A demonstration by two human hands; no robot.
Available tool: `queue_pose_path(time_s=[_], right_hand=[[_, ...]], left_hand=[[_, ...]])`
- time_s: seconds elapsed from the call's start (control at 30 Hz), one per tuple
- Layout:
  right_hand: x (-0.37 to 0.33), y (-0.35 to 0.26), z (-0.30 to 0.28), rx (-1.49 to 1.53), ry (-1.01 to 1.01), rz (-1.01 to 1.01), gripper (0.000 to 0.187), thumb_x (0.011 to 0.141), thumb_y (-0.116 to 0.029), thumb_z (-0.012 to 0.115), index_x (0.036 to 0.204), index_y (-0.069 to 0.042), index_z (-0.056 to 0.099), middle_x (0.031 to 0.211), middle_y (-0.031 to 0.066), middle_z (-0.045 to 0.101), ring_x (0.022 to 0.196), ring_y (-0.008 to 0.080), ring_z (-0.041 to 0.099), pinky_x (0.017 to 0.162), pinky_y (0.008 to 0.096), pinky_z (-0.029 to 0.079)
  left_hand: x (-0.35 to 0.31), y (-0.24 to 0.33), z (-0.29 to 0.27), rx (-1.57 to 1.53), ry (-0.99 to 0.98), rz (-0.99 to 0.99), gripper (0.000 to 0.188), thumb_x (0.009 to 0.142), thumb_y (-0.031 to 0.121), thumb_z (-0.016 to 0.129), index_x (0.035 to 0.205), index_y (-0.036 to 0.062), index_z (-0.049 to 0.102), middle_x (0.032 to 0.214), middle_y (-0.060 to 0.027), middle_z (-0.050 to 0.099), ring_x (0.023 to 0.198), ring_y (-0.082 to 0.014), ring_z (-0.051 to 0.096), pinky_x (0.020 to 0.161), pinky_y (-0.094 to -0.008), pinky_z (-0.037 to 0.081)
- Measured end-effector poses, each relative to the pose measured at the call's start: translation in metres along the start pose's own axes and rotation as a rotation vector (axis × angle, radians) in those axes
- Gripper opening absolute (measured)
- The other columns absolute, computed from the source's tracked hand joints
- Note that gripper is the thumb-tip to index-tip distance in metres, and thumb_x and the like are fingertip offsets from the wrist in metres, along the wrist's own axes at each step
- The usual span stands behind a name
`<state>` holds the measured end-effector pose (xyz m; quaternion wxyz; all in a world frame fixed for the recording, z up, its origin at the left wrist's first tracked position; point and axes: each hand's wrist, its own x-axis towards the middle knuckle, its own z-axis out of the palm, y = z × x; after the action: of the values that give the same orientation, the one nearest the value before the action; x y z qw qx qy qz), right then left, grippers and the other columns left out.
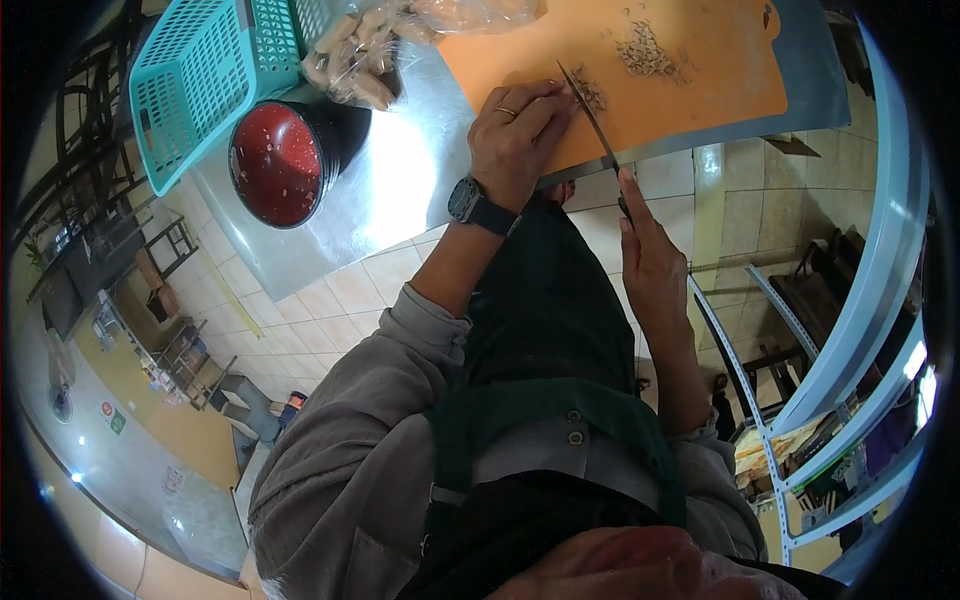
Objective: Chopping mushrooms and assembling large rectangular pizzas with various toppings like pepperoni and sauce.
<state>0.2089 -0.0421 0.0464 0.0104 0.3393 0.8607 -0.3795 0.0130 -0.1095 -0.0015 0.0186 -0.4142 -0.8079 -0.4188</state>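
Note:
My right hand (652, 262) grips the handle of a knife (597, 122), its thin blade slanting up and to the left over an orange cutting board (720, 75). Beside the blade, my left hand (518, 135) presses down with curled fingers at the board's left part; whatever lies under the fingertips is hidden. Just right of the blade is a small heap of chopped bits (592, 92). A larger pile of pale brown chopped pieces (646, 52) lies farther back on the board.
A clear plastic bag of brown, sausage-like pieces (355, 55) rests left of the board. A dark bowl with a red inside (277, 165) holds scattered pale bits. Behind it stands a turquoise plastic basket (190, 95). All are on a shiny metal table (400, 185). Blue-white metal shelving (870, 310) rises at right.

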Motion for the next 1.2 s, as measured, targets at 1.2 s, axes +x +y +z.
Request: queue_pose_path(time_s=[1.2], right_hand=[[0.007, -0.010, 0.009, -0.088, -0.050, 0.043, 0.056, 0.097, -0.011, 0.053, 0.148, -0.028, 0.037, 0.088, 0.0154, 0.062, 0.069, 0.0359, 0.064, 0.060, 0.0465, 0.051]], left_hand=[[0.001, -0.004, -0.001, -0.022, 0.022, 0.009, 0.014, 0.075, 0.008, 0.078, 0.087, 0.0073, 0.074, 0.093, -0.0057, 0.074, 0.084, -0.0220, 0.067, 0.076, -0.0333, 0.052]])
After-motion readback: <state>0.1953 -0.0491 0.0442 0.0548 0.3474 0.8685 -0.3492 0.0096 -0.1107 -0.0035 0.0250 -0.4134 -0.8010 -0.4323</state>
